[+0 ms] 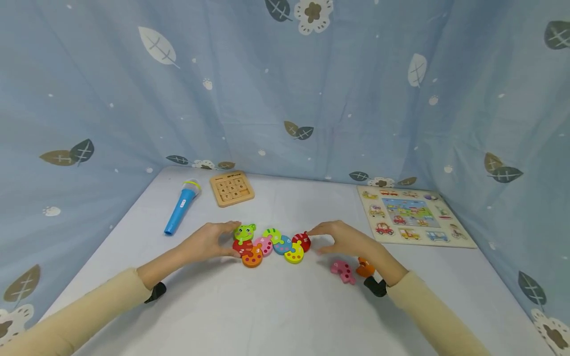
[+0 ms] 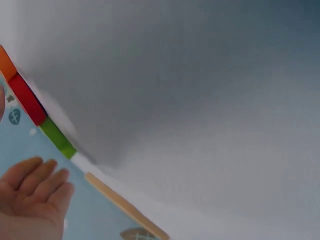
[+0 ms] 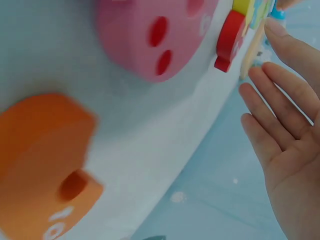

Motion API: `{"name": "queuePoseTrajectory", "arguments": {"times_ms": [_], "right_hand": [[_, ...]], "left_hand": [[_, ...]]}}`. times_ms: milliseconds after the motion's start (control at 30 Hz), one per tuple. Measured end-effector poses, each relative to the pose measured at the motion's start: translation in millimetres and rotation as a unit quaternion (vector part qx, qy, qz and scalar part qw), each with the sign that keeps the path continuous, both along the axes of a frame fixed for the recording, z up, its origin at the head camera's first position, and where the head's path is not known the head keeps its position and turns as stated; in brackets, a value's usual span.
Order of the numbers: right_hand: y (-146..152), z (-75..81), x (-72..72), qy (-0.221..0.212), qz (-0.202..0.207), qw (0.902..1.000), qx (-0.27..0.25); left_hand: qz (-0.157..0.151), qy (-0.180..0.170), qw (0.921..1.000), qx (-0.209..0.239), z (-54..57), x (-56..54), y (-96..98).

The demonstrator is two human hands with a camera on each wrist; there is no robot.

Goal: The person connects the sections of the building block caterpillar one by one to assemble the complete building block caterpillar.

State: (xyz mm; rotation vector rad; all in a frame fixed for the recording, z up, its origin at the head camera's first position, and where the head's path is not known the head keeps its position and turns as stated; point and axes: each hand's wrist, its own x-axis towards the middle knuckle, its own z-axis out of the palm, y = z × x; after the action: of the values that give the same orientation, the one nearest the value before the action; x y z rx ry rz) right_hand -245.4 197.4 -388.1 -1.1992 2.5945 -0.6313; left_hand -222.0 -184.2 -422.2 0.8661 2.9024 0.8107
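Note:
In the head view a curved chain of numbered caterpillar puzzle pieces lies mid-table, from a green smiling head [image 1: 244, 232] to a red end piece [image 1: 302, 241]. My left hand [image 1: 207, 243] is at the head end, thumb and fingers spread around the green head and red piece numbered 2 [image 1: 242, 247]; contact is unclear. Beside the red end piece is my right hand [image 1: 345, 239], its fingers extended and nothing in its grasp. A loose pink piece [image 3: 155, 40] and a loose orange piece [image 3: 40, 155] lie under the right wrist.
Behind the chain lie a blue toy microphone [image 1: 181, 209] and a wooden number slide puzzle [image 1: 232, 188]. A picture board with vehicles [image 1: 375, 236] rests at the back right. A patterned blue curtain [image 1: 267, 99] surrounds the white table [image 1: 267, 316].

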Motion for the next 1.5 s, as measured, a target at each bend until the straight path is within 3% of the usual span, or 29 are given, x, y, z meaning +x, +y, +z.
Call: {"name": "queuePoseTrajectory", "arguments": {"times_ms": [233,700,933,1500], "right_hand": [[22,-3.8,16.7,-0.002,-0.008,1.0,-0.002],[57,-12.6,47.0,-0.044,-0.034,0.9984,-0.002],[57,-17.4,51.3,-0.015,-0.036,0.999,0.02],[56,-20.1,51.9,-0.009,-0.043,0.9988,0.022]], "left_hand": [[0.037,-0.005,0.9992,0.017,-2.4,7.1,7.6],[0.04,0.004,0.9992,0.003,-2.9,11.2,16.4],[0.043,-0.015,0.9989,-0.01,-3.5,11.0,18.1],[0.038,-0.022,0.9989,-0.016,-1.7,8.0,18.4]]}}
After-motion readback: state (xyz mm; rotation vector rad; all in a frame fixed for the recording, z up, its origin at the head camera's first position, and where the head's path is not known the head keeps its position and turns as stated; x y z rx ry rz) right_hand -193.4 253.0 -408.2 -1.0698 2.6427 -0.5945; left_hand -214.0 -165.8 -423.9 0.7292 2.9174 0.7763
